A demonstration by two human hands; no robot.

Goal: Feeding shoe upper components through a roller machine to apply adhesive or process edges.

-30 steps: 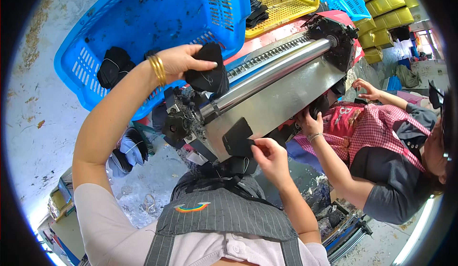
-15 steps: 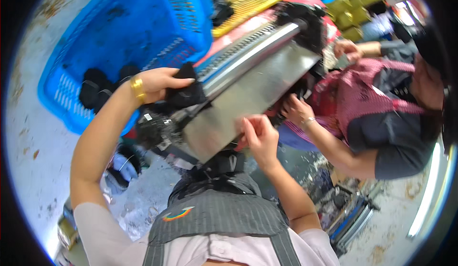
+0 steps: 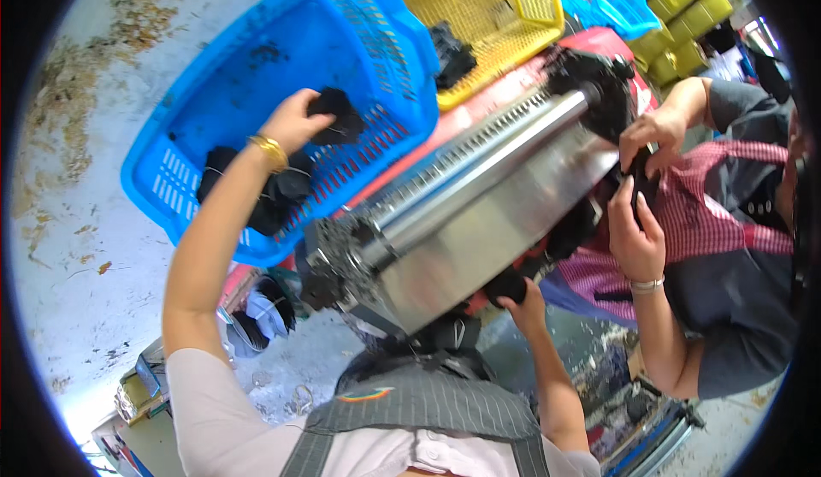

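Over the blue basket (image 3: 158, 126), my left hand (image 3: 293, 123) is closed on a dark bundle of black fabric (image 3: 339, 118). Other black fabric bundles (image 3: 286, 188) lie in the basket below it, some with a thin pale tie. My right hand (image 3: 527, 304) is beside the lower edge of the metal tray, its fingers closed round another black fabric piece (image 3: 506, 286). Between my hands stretches a machine with a shiny roller (image 3: 487, 169) and a smooth metal tray (image 3: 479, 242). The exact kind of the fabric pieces cannot be made out.
To the right, a co-worker in a pink checked apron (image 3: 684, 212) handles a black piece (image 3: 643, 177) with both hands. A yellow basket (image 3: 505, 15) with dark fabric stands behind the machine. Lint coats the machine's near end (image 3: 342, 259). More machinery (image 3: 650, 434) stands at the lower right.
My left hand has moved from the machine's left end out over the blue basket with its black bundle. My right hand has dropped from above the tray to a black piece at its lower edge.
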